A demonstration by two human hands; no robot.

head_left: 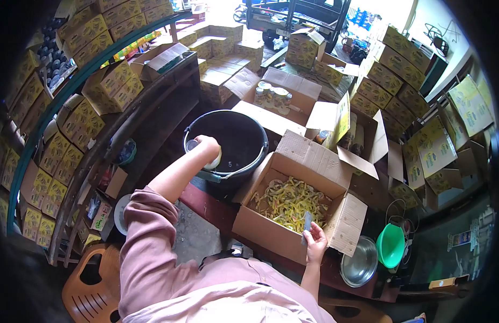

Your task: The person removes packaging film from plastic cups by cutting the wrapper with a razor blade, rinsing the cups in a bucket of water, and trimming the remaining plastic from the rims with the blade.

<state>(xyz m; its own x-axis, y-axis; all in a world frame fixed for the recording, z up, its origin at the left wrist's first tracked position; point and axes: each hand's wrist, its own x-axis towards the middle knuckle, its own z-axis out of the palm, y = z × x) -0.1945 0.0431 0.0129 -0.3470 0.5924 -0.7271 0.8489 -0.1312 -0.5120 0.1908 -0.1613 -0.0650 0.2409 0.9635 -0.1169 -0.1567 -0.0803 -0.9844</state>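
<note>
One apparent jar [192, 144] is gripped by the left hand [208, 148] over the bucket [241, 132]; the right hand [316, 243] pinches a grey strip [307, 222] at the carton [265, 230].

Stacked yellow cartons [392, 70] (dozens, it seems) flank a sunlit opening [292, 8].

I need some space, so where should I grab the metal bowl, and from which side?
I'd pinch the metal bowl by its near rim, coming from your side. Its wide mouth leaves an edge there, while the green bowl crowds its right and a cardboard flap its far left.
</note>
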